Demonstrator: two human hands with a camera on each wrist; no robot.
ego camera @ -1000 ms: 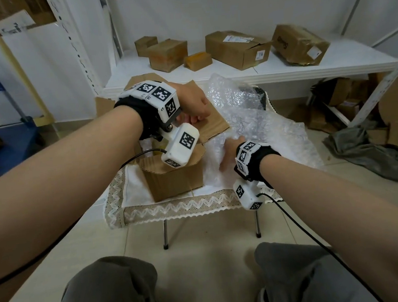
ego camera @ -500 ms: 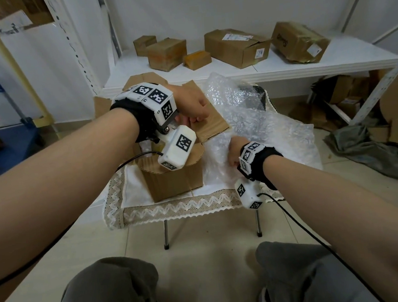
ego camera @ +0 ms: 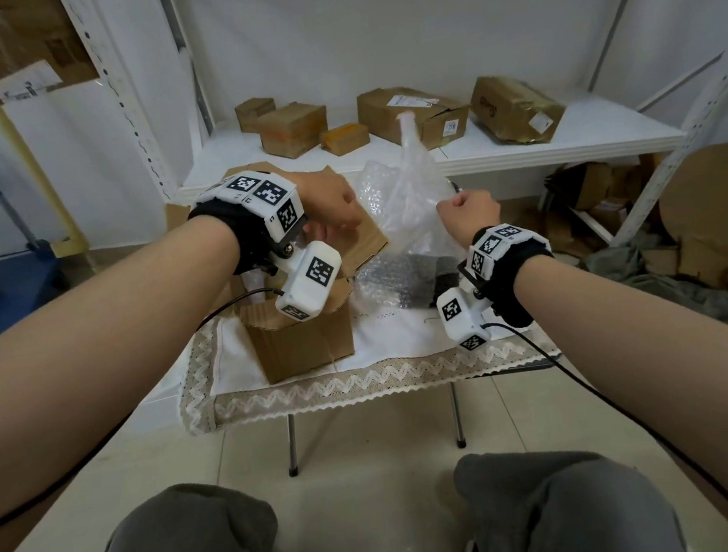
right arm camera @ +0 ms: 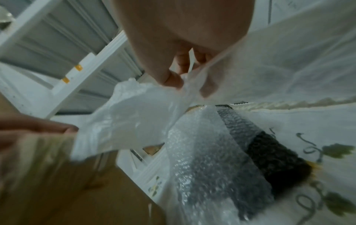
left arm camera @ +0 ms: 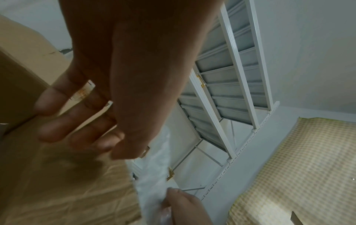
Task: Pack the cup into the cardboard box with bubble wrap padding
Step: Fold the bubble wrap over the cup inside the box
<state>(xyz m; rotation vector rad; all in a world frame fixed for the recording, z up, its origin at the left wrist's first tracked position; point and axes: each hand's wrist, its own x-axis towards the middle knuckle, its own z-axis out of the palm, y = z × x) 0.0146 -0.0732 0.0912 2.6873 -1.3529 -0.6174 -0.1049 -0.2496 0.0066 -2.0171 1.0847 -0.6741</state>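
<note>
**Bubble wrap lifted beside the open box**

The right hand (ego camera: 470, 215) is raised above the right part of the desk (ego camera: 402, 338), its fingers curled tight around a gathered edge of the bubble wrap (ego camera: 408, 202). From that grip the sheet stands up in a crumpled peak whose long axis runs nearly vertical, its narrow top pointing up toward the shelf (ego camera: 517, 141); its lower part drapes down onto the desk's white cloth. In the right wrist view, thumb and fingers (right arm camera: 171, 79) pinch the thin plastic, and below them a dark object (right arm camera: 269, 159) lies on the embroidered cloth under the wrap, its long axis running diagonally away from the camera. Whether this is the cup cannot be told.

The cardboard box (ego camera: 302, 341) stands upright on the left half of the desk, just beside the wrap, with its flaps open. The left hand (ego camera: 326, 204) hovers over the far flap (ego camera: 364, 241); in the left wrist view its fingers (left arm camera: 63, 123) are loosely extended and lie against the brown cardboard, clamped on nothing.

Several closed cartons (ego camera: 294, 129) sit on the shelf behind.
</note>
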